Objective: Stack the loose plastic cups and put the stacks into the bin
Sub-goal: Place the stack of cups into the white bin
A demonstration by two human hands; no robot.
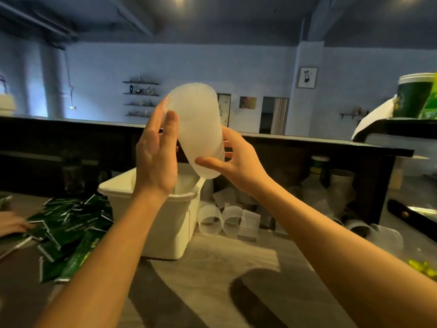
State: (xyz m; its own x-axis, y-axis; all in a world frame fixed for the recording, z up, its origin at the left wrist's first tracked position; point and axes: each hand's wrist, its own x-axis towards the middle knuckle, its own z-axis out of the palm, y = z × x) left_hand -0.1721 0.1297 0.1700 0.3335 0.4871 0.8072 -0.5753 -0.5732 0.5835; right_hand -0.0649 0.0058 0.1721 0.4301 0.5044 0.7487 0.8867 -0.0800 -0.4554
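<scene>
A stack of translucent ribbed plastic cups (197,129) is held up in the air above the white bin (165,223), tilted with its upper end toward the left. My left hand (157,152) is against the stack's upper left side, fingers fairly straight. My right hand (234,159) grips the stack's lower end, thumb in front and fingers curled behind. Loose cups (210,218) lie on their sides on the counter just right of the bin.
A pile of green sachets (68,228) covers the counter left of the bin, with another person's hand (11,224) at the far left edge. More cups (340,192) and jars stand under the dark shelf (307,143) at right. A green tub (413,95) sits top right.
</scene>
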